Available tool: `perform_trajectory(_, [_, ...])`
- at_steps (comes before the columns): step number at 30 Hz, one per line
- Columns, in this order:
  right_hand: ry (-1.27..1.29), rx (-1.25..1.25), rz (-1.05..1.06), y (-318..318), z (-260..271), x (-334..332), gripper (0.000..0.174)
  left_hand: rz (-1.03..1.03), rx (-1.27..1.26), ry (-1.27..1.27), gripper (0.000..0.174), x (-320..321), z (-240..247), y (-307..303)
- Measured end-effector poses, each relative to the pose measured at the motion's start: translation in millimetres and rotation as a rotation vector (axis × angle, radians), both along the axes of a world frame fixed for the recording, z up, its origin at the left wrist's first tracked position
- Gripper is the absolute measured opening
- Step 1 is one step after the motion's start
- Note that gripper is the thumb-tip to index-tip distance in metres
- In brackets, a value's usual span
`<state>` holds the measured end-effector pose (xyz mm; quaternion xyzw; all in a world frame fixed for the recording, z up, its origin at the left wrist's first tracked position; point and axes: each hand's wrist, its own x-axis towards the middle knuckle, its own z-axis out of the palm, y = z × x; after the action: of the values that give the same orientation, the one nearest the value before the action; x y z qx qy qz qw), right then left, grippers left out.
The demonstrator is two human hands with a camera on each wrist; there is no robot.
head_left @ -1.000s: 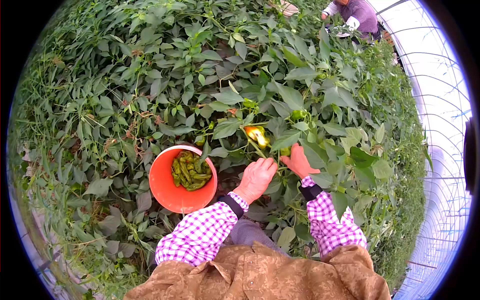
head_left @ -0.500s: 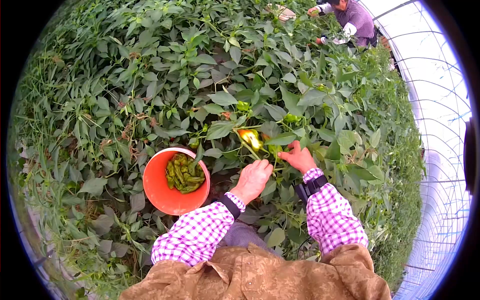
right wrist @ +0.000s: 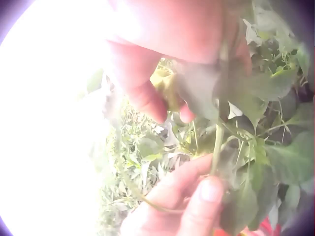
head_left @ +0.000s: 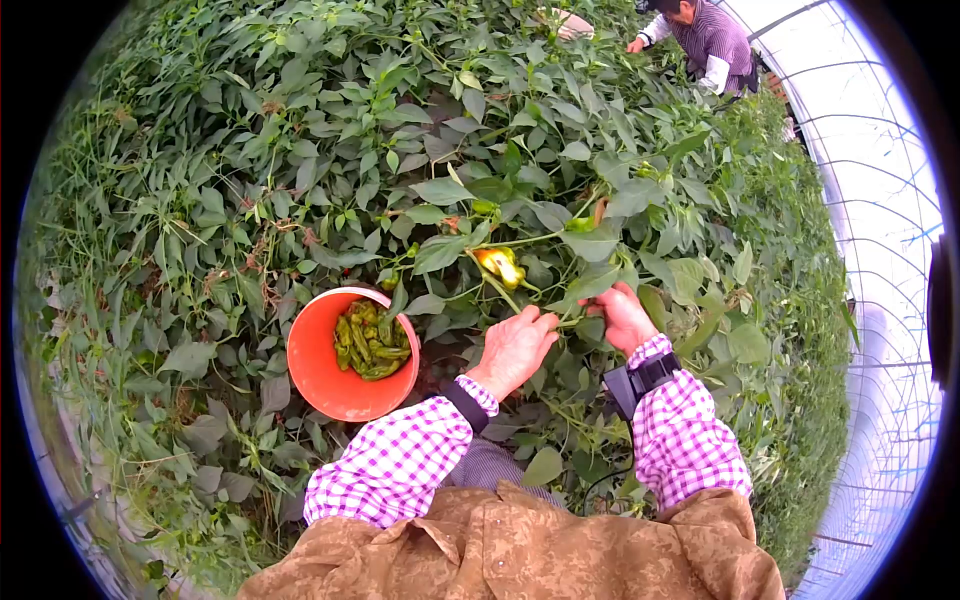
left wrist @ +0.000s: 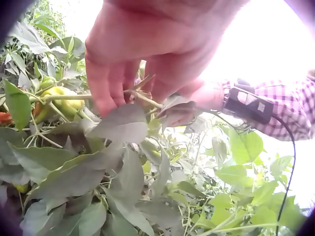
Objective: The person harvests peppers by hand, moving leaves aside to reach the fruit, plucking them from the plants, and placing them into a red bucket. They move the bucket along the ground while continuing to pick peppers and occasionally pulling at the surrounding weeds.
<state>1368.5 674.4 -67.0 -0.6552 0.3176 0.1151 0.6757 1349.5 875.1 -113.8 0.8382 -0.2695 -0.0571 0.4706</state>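
In the head view, my left hand pinches a pepper plant stem between thumb and fingers. The left wrist view shows this stem running through its fingers. Just to the right is my right hand, among leaves. In the right wrist view its thumb and fingers hold a yellow-green pepper, partly covered by a leaf and the fingers. A ripening yellow-and-orange pepper hangs just beyond my left hand.
An orange-red bucket with several green peppers stands to the left among dense pepper plants. Another person works at the far right. Beyond them curves a white plastic greenhouse wall.
My right hand has moved a little to the right, and the green pepper beside it no longer shows in the head view. My left hand stays at the stem. Leaves there have shifted.
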Motion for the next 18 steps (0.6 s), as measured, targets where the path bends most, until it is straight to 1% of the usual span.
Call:
perform_trajectory(1, [-0.002, 0.058, 0.016, -0.3, 16.4, -2.1, 0.017, -0.009, 0.001, -0.005, 0.023, 0.4, 3.7, -0.1])
perform_trajectory(3, [0.017, 0.08, 0.03, -2.3, 38.6, -10.9, 0.017, 0.011, -0.03, -0.064, 0.02, 1.9, 10.2, -0.9])
perform_trajectory(5, [0.118, -0.255, 0.238, 4.1, 62.7, -22.4, 0.025, 0.008, -0.029, -0.092, 0.02, 4.4, 13.6, -2.4])
perform_trajectory(6, [0.115, -0.253, 0.235, 7.6, 70.4, -29.2, 0.025, 0.009, -0.051, -0.124, 0.02, 5.3, 12.9, -3.6])
perform_trajectory(9, [-0.105, -0.292, 0.094, 16.8, 89.0, -54.4, 0.034, -0.015, -0.072, -0.174, 0.021, 4.1, 16.8, -6.5])
perform_trajectory(10, [-0.124, -0.297, -0.016, 6.0, 101.5, -61.8, 0.031, -0.034, -0.071, -0.193, 0.02, 3.4, 19.4, -8.0])
perform_trajectory(11, [-0.181, -0.317, -0.08, -7.0, 113.2, -71.3, 0.027, -0.034, -0.071, -0.191, 0.02, 1.0, 19.2, -10.6])
perform_trajectory(12, [-0.24, -0.298, -0.06, -15.6, 126.4, -86.0, 0.025, -0.027, -0.099, -0.203, 0.019, -1.8, 16.7, -12.8])
perform_trajectory(13, [-0.268, -0.334, -0.022, -15.9, 140.6, -100.1, 0.023, -0.022, -0.126, -0.218, 0.019, -3.4, 15.7, -13.4])
perform_trajectory(14, [-0.291, -0.391, 0.035, -7.2, 160.1, -114.0, 0.027, -0.063, -0.18, -0.172, 0.02, -5.6, 16.8, -10.3])
perform_trajectory(15, [-0.277, -0.47, 0.083, -5.6, 171.4, -129.5, 0.035, -0.177, -0.116, -0.198, 0.028, -3.9, 8.1, -10.9])
perform_trajectory(17, [-0.196, -0.503, 0.155, -7.2, 179.4, -161.2, 0.042, -0.171, -0.128, -0.247, 0.04, -5.3, 14.9, -1.8])
perform_trajectory(18, [-0.192, -0.502, 0.17, -1.1, 175.2, -173.4, 0.044, -0.154, -0.164, -0.266, 0.043, -5.1, 15.3, 4.1])
